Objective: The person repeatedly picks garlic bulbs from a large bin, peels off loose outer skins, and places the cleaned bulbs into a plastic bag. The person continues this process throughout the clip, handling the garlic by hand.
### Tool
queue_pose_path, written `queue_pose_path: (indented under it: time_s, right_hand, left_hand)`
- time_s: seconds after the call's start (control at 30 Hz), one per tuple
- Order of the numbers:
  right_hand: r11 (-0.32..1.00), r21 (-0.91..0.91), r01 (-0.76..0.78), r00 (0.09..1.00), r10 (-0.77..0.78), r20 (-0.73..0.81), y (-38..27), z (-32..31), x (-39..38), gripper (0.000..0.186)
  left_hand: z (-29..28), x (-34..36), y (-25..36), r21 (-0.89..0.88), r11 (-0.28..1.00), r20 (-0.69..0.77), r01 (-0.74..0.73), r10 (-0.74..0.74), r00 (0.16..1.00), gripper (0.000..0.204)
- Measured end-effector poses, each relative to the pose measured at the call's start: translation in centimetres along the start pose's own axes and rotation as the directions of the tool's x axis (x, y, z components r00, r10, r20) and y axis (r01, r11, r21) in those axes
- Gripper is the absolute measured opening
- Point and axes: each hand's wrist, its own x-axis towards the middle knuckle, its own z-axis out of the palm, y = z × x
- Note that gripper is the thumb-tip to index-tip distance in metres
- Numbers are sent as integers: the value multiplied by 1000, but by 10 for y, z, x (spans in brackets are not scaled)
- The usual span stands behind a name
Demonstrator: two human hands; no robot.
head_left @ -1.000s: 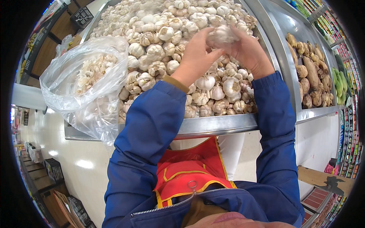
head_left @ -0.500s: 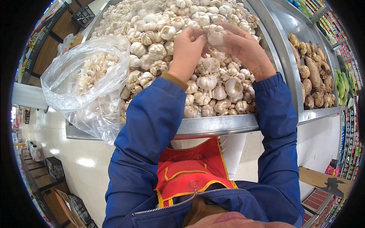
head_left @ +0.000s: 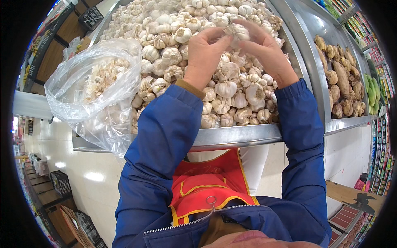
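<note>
My left hand [head_left: 203, 56] and my right hand [head_left: 266, 56] are raised over a metal tray [head_left: 235, 135] heaped with loose garlic [head_left: 173, 56]. A white garlic bulb [head_left: 239, 33] is held between them: my left thumb and fingers close at its left side, while my right fingers curve around its far and right sides, partly blurred. A clear plastic bag [head_left: 62, 95] with papery garlic skins [head_left: 103, 76] inside lies on the left part of the garlic, its lower part hanging over the front edge.
To the right, a metal compartment [head_left: 347, 124] holds brown tubers [head_left: 343, 84], and green vegetables [head_left: 372, 93] sit beyond it. Black crates [head_left: 60, 184] and shelving stand along the left. A red and yellow apron [head_left: 206, 186] hangs below the tray's front edge.
My hands have shifted slightly up and turned the bulb between them; my right fingers now reach farther over it. The bag and trays look the same.
</note>
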Motion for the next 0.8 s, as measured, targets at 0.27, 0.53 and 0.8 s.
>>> queue_pose_path:
  time_s: [0.27, 0.53, 0.8]
  right_hand:
    - [933, 342, -111, 987, 143, -69, 5, 5, -2, 43]
    - [852, 502, -148, 988, 110, 104, 1, -3, 2, 38]
    - [990, 32, -137, 990, 138, -23, -3, 8, -3, 45]
  left_hand:
    - [-6, 2, 0, -49, 997, -47, -59, 56, 997, 9]
    - [-12, 4, -2, -430, 899, -50, 76, -108, 993, 9]
    - [-11, 2, 2, -386, 917, -11, 105, -118, 993, 11]
